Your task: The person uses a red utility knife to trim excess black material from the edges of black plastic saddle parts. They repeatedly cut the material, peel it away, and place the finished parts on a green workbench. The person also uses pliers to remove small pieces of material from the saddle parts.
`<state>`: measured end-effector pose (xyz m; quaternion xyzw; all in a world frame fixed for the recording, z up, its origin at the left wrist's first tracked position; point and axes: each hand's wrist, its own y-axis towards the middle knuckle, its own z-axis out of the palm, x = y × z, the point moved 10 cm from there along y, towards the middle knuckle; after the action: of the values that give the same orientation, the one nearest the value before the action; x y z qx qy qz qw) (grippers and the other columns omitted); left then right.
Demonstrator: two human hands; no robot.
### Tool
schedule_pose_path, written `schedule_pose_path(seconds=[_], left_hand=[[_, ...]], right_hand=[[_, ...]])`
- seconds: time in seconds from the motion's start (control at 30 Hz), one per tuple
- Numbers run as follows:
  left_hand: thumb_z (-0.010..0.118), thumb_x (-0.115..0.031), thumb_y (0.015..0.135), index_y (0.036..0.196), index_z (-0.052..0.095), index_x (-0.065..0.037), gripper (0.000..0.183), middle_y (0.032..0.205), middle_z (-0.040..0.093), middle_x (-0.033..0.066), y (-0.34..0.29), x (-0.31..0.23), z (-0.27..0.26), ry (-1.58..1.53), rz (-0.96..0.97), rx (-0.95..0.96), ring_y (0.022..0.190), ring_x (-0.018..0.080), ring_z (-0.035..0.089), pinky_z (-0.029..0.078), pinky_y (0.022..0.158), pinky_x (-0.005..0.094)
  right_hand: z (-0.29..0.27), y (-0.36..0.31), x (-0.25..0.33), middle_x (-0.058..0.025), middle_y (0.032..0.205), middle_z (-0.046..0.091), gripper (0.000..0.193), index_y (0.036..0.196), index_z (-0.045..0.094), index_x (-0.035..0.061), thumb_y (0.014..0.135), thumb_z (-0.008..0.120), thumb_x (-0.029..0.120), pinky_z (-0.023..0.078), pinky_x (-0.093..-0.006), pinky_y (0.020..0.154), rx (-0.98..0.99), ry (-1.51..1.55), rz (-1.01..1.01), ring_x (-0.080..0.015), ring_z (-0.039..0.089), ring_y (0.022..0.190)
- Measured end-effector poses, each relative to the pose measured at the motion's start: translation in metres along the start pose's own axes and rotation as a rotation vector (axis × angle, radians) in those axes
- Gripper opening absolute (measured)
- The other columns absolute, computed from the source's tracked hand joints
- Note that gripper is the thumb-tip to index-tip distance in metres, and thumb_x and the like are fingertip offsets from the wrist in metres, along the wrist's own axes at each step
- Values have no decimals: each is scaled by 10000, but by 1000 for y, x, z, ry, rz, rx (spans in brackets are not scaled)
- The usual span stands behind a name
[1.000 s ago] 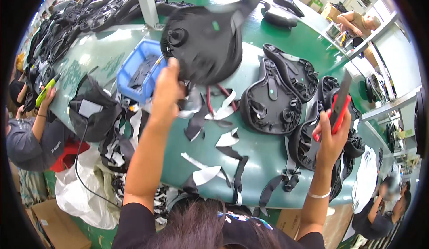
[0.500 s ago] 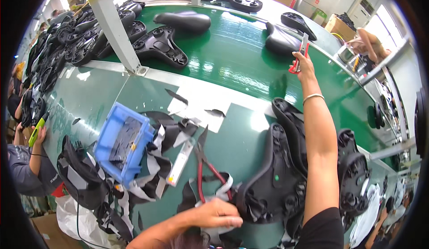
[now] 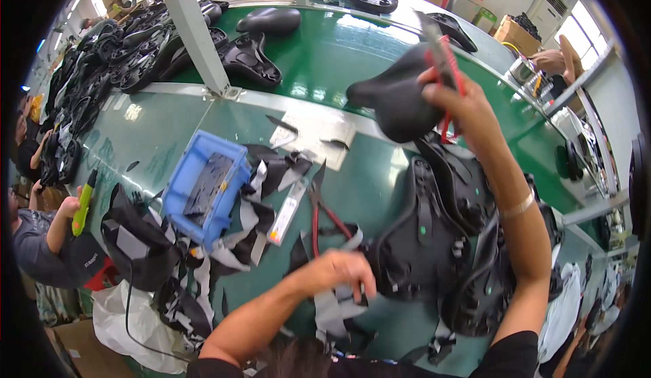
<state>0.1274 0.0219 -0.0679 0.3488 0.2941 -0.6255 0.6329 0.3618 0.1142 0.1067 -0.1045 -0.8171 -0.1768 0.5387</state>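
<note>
My right hand (image 3: 468, 106) is closed round a red-handled tool with a metal blade (image 3: 441, 55), blurred by motion. Beside those fingers a black bicycle saddle (image 3: 400, 96) hangs over the near edge of the green belt; whether the fingers also grip it is hidden. My left hand (image 3: 336, 273) hovers above the bench, fingers loosely bent and apart, with no tool in it. Just beyond it lie red-handled pliers (image 3: 317, 215). Right of it, several black saddles (image 3: 424, 242) lie with their undersides showing.
A blue bin (image 3: 203, 181) holds dark strips. Black and grey scraps (image 3: 258, 218) surround it, beside a white knife-like tool (image 3: 288, 212). Saddles (image 3: 254, 59) sit on the belt (image 3: 325, 52) behind a white post (image 3: 196, 39). At left, a co-worker's hand (image 3: 71, 208) holds a yellow-green tool (image 3: 84, 205).
My right hand has drawn back toward me with the red-handled tool, and the saddle has come nearer with it. My left hand's fingers have loosened and dropped. The whole view has shifted slightly.
</note>
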Motion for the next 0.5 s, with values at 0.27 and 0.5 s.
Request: schedule_pose_path(seconds=[0.27,0.5], left_hand=[[430,-524,937,1270,494,-11,614,1228,568,187,-67,-46,4,-406,173,-463,1086,287,589,489,928,470],[631,-239,835,1243,460,26,515,1062,598,117,-153,-36,-12,200,12,-899,874,182,637,535,770,296]], right_hand=[[171,-283,105,-79,876,468,174,896,668,162,732,619,193,478,-318,602,611,-860,-527,-220,530,792],[125,-345,14,-147,1092,649,497,1199,568,29,739,748,87,515,-313,709,107,-190,68,-272,648,797]])
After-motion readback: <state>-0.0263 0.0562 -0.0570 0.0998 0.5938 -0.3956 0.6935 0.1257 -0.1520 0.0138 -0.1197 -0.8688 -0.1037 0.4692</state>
